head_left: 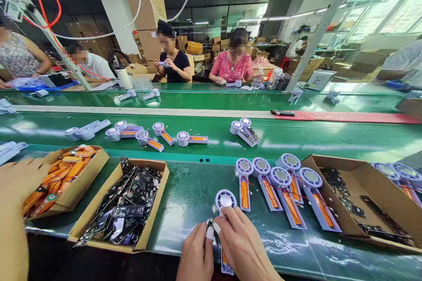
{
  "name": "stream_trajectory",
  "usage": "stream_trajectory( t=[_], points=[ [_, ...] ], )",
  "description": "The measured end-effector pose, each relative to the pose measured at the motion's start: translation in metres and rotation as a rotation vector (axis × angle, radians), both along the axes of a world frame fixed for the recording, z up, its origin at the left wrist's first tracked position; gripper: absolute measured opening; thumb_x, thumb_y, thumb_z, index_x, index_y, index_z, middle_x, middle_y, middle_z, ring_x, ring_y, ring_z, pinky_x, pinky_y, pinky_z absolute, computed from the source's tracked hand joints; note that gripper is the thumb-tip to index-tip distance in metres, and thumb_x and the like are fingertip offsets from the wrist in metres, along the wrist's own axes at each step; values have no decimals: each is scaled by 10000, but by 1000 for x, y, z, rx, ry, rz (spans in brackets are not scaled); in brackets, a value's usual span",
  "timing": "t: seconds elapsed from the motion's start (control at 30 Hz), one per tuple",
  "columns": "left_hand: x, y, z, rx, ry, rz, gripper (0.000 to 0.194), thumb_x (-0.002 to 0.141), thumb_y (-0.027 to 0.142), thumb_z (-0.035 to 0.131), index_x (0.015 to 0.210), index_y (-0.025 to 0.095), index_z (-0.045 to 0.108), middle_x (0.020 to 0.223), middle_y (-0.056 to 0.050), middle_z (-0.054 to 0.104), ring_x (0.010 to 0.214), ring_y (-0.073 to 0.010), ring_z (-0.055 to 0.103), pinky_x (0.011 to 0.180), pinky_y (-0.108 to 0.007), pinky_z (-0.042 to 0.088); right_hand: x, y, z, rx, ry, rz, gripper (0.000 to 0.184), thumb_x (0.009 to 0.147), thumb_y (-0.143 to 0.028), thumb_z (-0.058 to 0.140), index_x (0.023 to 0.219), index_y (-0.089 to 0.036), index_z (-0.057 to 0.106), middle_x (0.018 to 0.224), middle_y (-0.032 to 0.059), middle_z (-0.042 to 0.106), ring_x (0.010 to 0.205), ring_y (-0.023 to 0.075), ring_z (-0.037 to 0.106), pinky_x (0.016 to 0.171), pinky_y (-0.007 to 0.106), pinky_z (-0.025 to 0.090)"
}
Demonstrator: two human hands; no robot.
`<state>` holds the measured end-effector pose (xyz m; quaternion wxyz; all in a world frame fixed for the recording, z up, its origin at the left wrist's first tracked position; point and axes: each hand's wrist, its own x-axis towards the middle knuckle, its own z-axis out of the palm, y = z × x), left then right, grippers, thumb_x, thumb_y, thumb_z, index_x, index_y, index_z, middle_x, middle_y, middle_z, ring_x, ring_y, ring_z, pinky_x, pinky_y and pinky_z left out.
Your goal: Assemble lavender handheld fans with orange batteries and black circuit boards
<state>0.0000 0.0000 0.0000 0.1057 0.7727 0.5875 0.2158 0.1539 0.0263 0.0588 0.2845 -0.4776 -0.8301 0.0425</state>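
Observation:
A purple handheld fan (225, 199) lies in front of me, an orange strip showing in its handle. Over the handle, my left hand (198, 250) is closed in a pinch, with white covering on a fingertip. My right hand (242, 243) is closed against it, its fingers bent across the handle just below the round head. Between the fingertips is a small dark piece, too covered to name. To the right lie several similar fans (280, 176), with orange batteries and thin red wires in their open handles.
Left of me stand a cardboard tray of black circuit boards (127, 211) and a box of orange batteries (70, 164), with a co-worker's arm (15, 210) beside it. Another cardboard box (365, 171) holds circuit boards at right. Fan parts lie on the green conveyor (217, 140); people sit beyond.

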Motion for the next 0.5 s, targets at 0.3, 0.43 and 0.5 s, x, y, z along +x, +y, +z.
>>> stream_trajectory(
  t=[0.3,0.43,0.5],
  points=[
    [-14,8,38,-241,-207,-169,274,940,94,336,1013,188,583,929,-68,686,864,-204,677,756,-308,548,5,7,14,-150,-82,67,259,801,37,548,852,-207,621,862,48,582,784,226,575,677,344,518],
    [-22,12,48,-343,-270,-193,213,951,116,374,956,206,567,930,-41,655,877,-192,628,791,-290,482,18,12,24,-289,-16,161,327,857,24,508,1046,-219,618,1009,68,571,877,220,575,736,336,520],
    [-23,14,50,-363,-274,-213,217,960,124,366,893,208,555,888,-28,643,826,-181,606,746,-270,453,21,14,25,-321,1,223,305,869,13,502,1015,-224,628,993,60,566,882,217,565,731,326,505]
  ],
)
